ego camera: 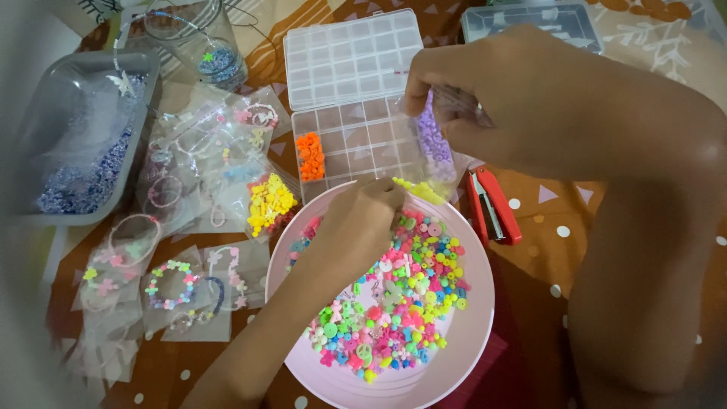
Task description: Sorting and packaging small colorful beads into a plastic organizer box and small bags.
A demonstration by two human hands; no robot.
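My right hand (522, 98) comes in from the right and pinches the top of a small clear bag (435, 148) holding purple beads, above the clear bead organizer (356, 113). My left hand (356, 227) reaches from the lower left over the pink bowl (469, 333), which is full of mixed bright beads (394, 303). Its fingers are bunched at the bag's lower end, beside some yellow beads (420, 191). I cannot tell if it grips the bag. One organizer compartment holds orange beads (310, 155).
A red stapler (492, 206) lies right of the bowl. Clear packets with bead bracelets (178, 284) and a packet of yellow beads (270, 203) cover the left. A grey tray of bluish beads (83, 151), a glass jar (208, 45) and another clear case (530, 19) stand at the back.
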